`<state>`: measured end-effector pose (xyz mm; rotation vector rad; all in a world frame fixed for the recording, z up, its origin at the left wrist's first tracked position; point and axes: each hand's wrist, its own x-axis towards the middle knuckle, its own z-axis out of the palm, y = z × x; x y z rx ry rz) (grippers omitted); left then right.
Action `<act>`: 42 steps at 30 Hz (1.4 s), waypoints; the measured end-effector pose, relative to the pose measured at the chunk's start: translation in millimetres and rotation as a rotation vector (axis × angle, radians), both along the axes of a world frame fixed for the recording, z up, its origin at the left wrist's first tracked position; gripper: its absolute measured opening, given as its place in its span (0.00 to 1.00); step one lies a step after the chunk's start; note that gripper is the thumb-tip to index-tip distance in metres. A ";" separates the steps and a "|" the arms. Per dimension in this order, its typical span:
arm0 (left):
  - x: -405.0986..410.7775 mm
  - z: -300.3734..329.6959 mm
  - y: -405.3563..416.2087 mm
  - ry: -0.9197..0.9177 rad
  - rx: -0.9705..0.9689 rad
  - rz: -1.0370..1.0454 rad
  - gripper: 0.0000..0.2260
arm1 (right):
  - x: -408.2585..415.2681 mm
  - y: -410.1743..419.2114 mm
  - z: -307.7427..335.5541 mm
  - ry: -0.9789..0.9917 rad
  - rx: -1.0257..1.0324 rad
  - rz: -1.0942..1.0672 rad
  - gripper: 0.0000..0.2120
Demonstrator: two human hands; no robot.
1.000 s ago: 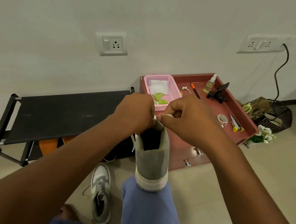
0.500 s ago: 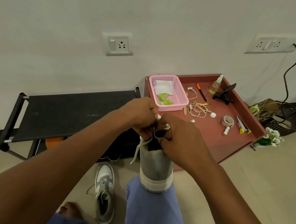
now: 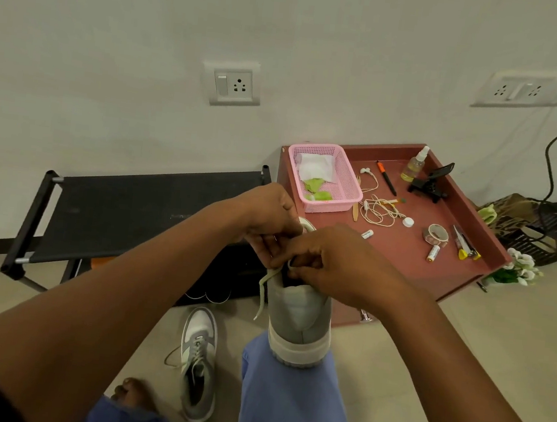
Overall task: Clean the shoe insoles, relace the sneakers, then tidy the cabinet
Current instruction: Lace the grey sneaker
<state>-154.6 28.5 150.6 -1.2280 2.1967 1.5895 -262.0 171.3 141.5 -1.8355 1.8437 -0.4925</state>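
A grey sneaker (image 3: 298,319) stands heel-up on my knee, its white sole facing me. My left hand (image 3: 271,218) and my right hand (image 3: 337,261) meet over its top, and both pinch the pale lace (image 3: 262,291). One lace end hangs down the shoe's left side. The second grey-and-white sneaker (image 3: 198,360) lies laced on the floor by my bare foot. The red cabinet (image 3: 412,269) stands behind the hands, against the wall.
The cabinet top holds a pink basket (image 3: 345,183) with cloth, tangled earphones (image 3: 378,209), a spray bottle (image 3: 414,165), a pen, a phone holder, tape and batteries. A black shoe rack (image 3: 126,208) stands at the left. A dark basket (image 3: 539,231) and flowers sit at the right.
Both hands have dropped lower onto the sneaker's top and closed in on the lace. The cabinet top behind them has come into view. The lace end now dangles at the left.
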 end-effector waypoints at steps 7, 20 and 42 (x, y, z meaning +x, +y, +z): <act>-6.6 -0.4 -3.0 -0.031 -0.048 -0.011 0.08 | 4.6 -9.7 2.3 0.135 0.028 0.105 0.19; -6.1 -9.8 -14.2 0.130 -0.502 -0.349 0.12 | -3.7 -6.3 1.3 0.028 -0.141 -0.048 0.09; -13.0 -36.4 -11.2 0.217 -0.744 -0.419 0.07 | -17.6 25.9 98.5 -0.285 -0.262 -0.317 0.05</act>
